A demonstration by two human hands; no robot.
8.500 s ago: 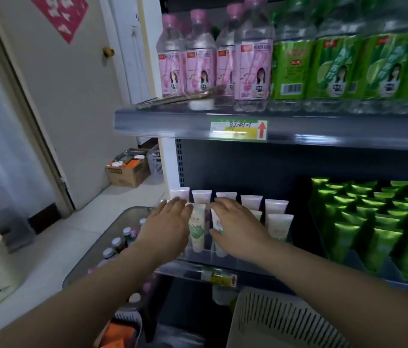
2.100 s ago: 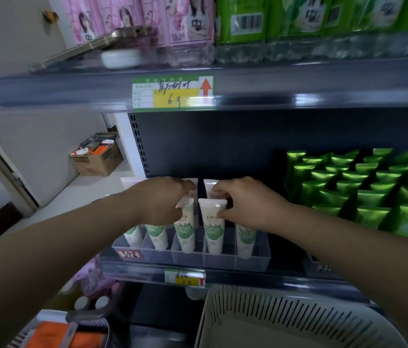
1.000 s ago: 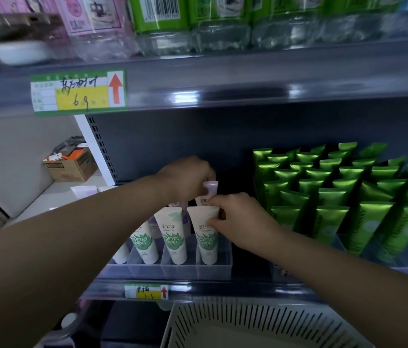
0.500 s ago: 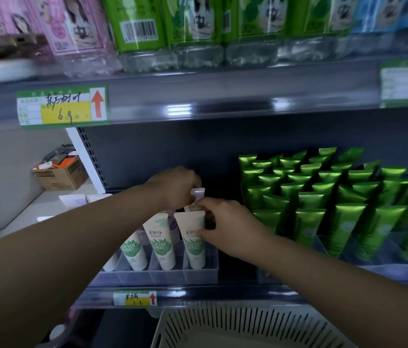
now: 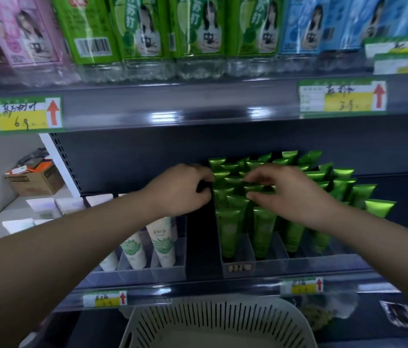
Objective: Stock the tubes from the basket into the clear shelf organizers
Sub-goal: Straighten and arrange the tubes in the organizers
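Both hands reach out over the shelf (image 5: pixel 198 286). The left hand (image 5: pixel 183 190) has its fingers (image 5: pixel 204 172) curled in, right at the left edge of the green tubes (image 5: pixel 229 232). It is too blurry to tell if these fingers hold anything. The right hand (image 5: pixel 288 194) is on top of the green tubes, with its fingers and thumb bent and a little apart. The top of one green tube sits in the gap between them, but it is not clear if they pinch it. The green tubes stand up in rows under and behind the right fingers, inside a clear organizer (image 5: pixel 310 264). Below and to the left of the left fingers, white tubes (image 5: pixel 161 243) stand in another clear organizer (image 5: pixel 168 272). There is a dark gap between the two organizers, just under the left fingers. The basket (image 5: pixel 213 320) is low down, well below both hands, in front of the shelf. High above the fingers stand bottles (image 5: pixel 198 33) with pink, green and blue labels. A price tag (image 5: pixel 17 115) with a red arrow is up and to the left. A cardboard box (image 5: pixel 37 180) sits far to the left of the left hand.
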